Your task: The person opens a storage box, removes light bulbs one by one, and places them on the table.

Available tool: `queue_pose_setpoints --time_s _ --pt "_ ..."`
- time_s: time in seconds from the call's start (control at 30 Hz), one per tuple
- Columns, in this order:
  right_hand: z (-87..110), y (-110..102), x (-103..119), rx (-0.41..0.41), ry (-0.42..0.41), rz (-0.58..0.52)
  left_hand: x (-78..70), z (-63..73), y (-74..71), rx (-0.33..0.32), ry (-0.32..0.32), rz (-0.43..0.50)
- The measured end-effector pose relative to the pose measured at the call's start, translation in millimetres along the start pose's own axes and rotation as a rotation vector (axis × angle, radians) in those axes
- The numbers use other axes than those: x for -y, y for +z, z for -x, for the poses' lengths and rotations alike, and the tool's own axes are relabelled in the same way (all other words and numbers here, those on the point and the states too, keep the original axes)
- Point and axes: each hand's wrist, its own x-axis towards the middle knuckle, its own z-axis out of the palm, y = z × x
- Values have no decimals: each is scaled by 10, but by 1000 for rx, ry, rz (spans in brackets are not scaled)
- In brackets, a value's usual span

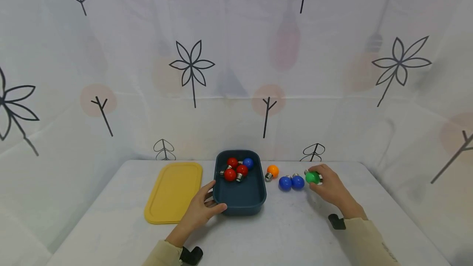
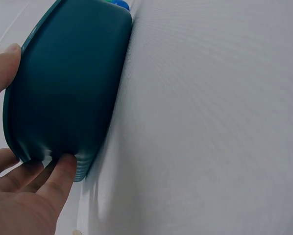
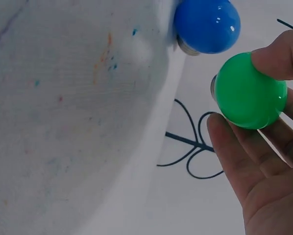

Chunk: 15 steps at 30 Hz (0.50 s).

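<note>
My left hand holds the near left corner of a dark teal plastic bin, thumb at the near rim and fingers along the left side. In the left wrist view, fingertips press against the bin's wall. Inside the bin's far half lie three red light bulbs and a blue light bulb. My right hand pinches a green light bulb between thumb and fingers, its metal base partly hidden in the right wrist view. Just left of it are two blue light bulbs on the table.
An orange light bulb lies between the bin and the blue bulbs. A flat yellow lid lies left of the bin. The white-covered table ends at a patterned cloth backdrop behind.
</note>
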Motion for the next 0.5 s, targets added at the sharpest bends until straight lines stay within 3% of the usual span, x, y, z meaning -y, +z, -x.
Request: queue_pose_setpoints --time_s 0.5 --pt "0 74 -150 33 8 4 -28 13 5 -6 -8 -12"
